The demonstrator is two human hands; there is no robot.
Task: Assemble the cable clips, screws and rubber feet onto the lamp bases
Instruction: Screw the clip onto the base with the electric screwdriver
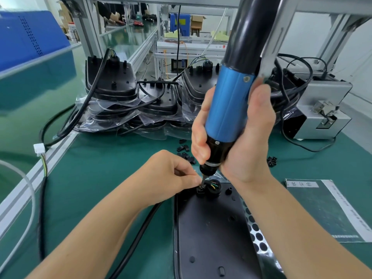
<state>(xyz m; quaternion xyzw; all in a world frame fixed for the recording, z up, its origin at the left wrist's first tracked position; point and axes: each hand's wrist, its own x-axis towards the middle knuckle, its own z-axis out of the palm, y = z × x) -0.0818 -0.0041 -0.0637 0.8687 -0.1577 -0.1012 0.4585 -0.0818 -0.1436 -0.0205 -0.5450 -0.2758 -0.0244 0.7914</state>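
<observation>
Black lamp base lies flat, coloured wires showing at its socket.

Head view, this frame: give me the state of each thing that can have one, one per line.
Electric screwdriver: upright, tip down at the clip.
Right hand: grips the screwdriver.
Left hand: fingers pinch the cable clip.
Cable clip: seated on the base, under the bit.
Lamp base: lying flat, underside up.
Rubber feet sheet: partly under the base.
Stacked bases: bagged, waiting.
</observation>
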